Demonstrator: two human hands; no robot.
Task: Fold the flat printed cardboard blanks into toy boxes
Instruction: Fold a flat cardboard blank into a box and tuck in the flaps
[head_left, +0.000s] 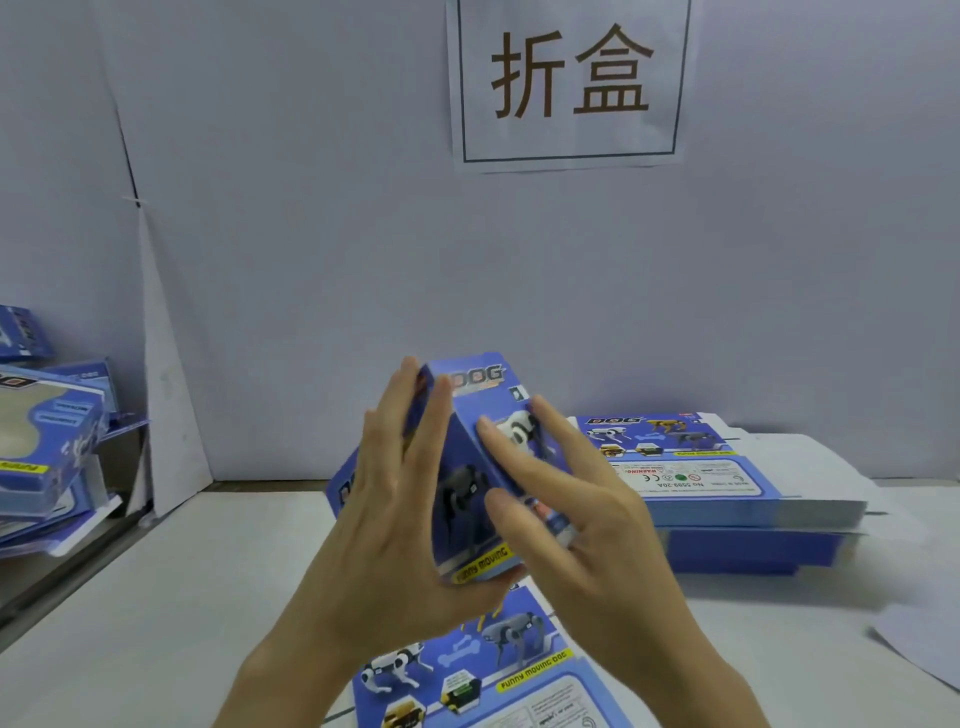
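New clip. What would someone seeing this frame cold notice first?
In the centre, the left hand and right hand press straight fingers against a half-folded blue box printed with robot dogs. Above, a white paper sign with two large characters hangs on the wall. A stack of flat blanks lies at the right, and finished boxes pile up at far left.

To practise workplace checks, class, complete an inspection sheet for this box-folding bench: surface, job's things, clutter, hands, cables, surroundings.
Surface: white tabletop.
Job's things: half-folded blue printed cardboard blank between hands; flat blue blank beneath; stack of flat blue blanks, right; folded blue window boxes, left.
Clutter: loose white sheet, right edge.
Hands: left hand, right hand press the blank, fingers straight.
Cables: nothing seen.
Surroundings: pale wall, white paper sign.
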